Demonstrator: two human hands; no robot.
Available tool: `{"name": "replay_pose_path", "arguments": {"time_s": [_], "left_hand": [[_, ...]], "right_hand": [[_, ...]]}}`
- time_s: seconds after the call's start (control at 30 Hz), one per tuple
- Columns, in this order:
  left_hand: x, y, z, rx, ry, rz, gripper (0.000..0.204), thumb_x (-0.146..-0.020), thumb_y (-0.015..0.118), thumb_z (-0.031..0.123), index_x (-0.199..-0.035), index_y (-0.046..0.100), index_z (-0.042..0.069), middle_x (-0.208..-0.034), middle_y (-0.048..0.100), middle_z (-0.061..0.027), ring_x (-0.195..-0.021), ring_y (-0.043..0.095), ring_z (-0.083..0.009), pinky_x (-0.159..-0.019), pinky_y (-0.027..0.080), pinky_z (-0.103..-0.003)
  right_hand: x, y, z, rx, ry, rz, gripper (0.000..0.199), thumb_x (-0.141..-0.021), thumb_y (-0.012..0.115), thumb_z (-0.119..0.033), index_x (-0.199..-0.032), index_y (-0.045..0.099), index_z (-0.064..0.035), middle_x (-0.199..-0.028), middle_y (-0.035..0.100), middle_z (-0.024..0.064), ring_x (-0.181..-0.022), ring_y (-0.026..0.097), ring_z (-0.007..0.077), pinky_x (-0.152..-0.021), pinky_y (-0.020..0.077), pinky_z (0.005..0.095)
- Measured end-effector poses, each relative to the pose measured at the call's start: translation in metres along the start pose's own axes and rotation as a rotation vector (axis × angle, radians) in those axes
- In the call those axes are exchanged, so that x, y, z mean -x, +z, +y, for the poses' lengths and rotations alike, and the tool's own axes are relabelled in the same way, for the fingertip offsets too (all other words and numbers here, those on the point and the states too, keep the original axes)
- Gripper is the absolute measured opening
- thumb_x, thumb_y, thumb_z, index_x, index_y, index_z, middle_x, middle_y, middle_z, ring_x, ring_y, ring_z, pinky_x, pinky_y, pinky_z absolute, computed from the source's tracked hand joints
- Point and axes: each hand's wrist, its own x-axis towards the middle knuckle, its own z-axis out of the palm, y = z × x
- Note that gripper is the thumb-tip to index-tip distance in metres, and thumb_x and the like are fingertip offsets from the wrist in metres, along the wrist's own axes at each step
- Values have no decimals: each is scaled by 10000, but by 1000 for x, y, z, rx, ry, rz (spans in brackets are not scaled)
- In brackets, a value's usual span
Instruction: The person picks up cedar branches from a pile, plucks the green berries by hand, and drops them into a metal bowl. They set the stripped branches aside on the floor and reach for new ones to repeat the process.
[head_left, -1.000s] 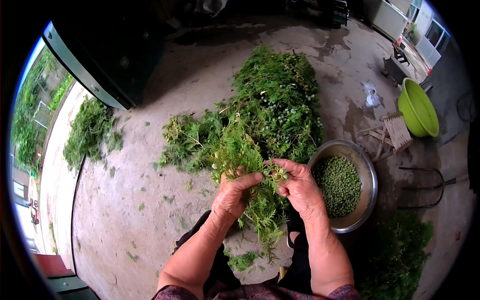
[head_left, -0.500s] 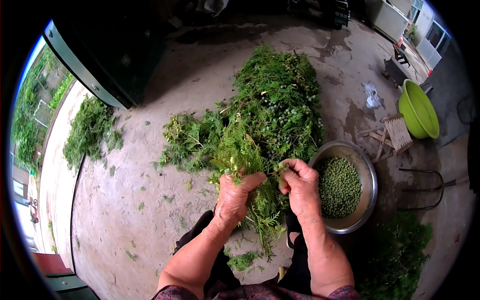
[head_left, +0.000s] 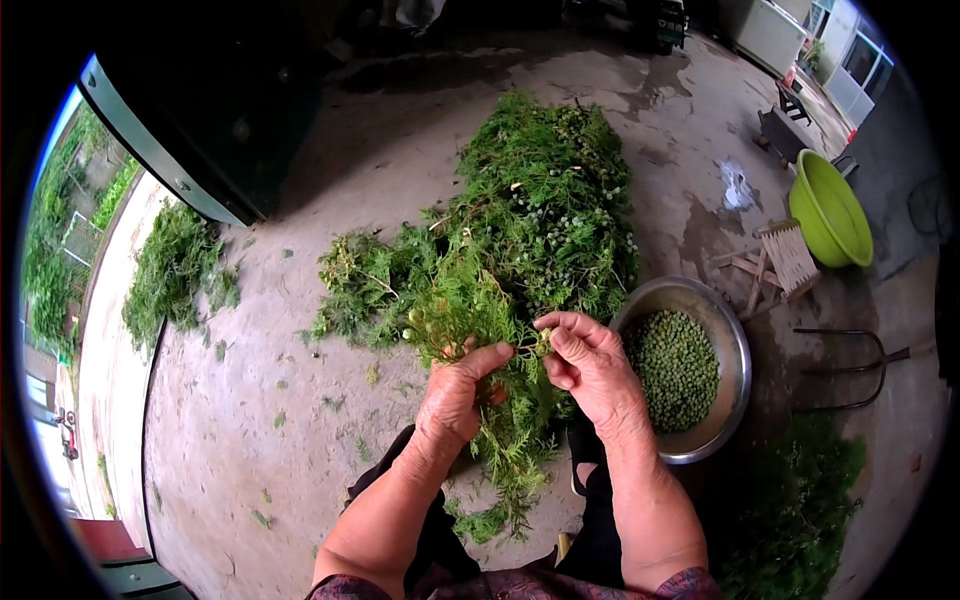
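My left hand (head_left: 452,398) is closed around a leafy evergreen branch (head_left: 462,312), its thumb pressed along the stem. Small green cones show on the branch at the left of that hand. My right hand (head_left: 598,378) has thumb and forefinger at a little cluster of green cones (head_left: 543,342), close to the left thumb tip. Just right of it stands a steel basin (head_left: 742,385) holding many picked green cones (head_left: 678,370). In front of both hands lies a big heap of cut evergreen branches (head_left: 550,190), dotted with pale cones.
A smaller pile of branches (head_left: 170,265) lies at the left, and dark greenery (head_left: 795,510) at the lower right. At the right are a wooden stool (head_left: 785,260), a lime-green tub (head_left: 832,210) and a pitchfork (head_left: 880,375). A dark door panel (head_left: 190,130) stands far left.
My right hand has shifted slightly left, its fingers now at a cone cluster nearer the left thumb. My left hand has tilted the branch a little to the left.
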Motion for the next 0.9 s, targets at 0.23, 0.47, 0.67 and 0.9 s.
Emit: {"name": "replay_pose_path", "arguments": {"time_s": [0.23, 0.47, 0.67, 0.9], "left_hand": [[1, 1, -6, -18, 22, -6, 302, -707, 690, 71, -947, 519, 137, -842, 570, 28, -761, 537, -112, -522, 387, -276], [2, -4, -1, 59, -9, 4, 272, -727, 681, 91, -948, 526, 122, -825, 564, 10, -708, 533, -122, -506, 405, -273], [0, -6, -2, 75, 20, -16, 231, -732, 680, 104, -907, 531, 91, -784, 561, -7, -616, 521, -124, -462, 407, -265], [5, 2, 1, 11, 16, -5, 227, -720, 692, 89, -890, 542, 104, -786, 574, 8, -663, 529, -112, -492, 397, -253]], "right_hand": [[-1, 9, 8, 188, -235, 279, 86, -826, 598, -69, -886, 614, -10, -629, 506, -25, -508, 409, 41, -439, 307, 170], [-4, -8, 8, -312, -24, 249, 107, -865, 541, -137, -868, 572, -34, -820, 582, 71, -677, 560, 161, -519, 422, 247], [-2, -2, 11, -273, 46, 2, 154, -845, 531, -76, -985, 569, -22, -840, 597, 67, -712, 566, 148, -562, 446, 259], [0, -1, 20, 16, -63, 207, 126, -826, 590, -70, -937, 601, -10, -740, 583, 24, -574, 502, 74, -448, 376, 192]]}}
